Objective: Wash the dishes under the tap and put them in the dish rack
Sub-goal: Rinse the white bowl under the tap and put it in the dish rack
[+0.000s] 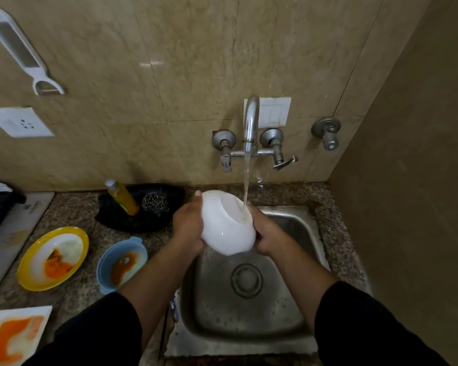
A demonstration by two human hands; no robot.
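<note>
A white bowl [226, 223] is held upside down and tilted over the steel sink [296, 228], its base turned up toward the tap [250, 122]. Water runs from the tap onto the bowl's base. My left hand [187, 229] grips the bowl's left side, with a finger over the far rim. My right hand [267, 235] grips its right side. On the counter to the left lie a yellow-rimmed plate [52, 257], a blue bowl [121, 262] and a white square plate [13, 334], all smeared with orange sauce. No dish rack is in view.
A black dish [167, 194] behind the left hand holds a yellow soap bottle [122, 198] and a steel scourer [155, 203]. Tiled walls close in at the back and right. A peeler [19, 51] and a socket [19, 122] are on the wall.
</note>
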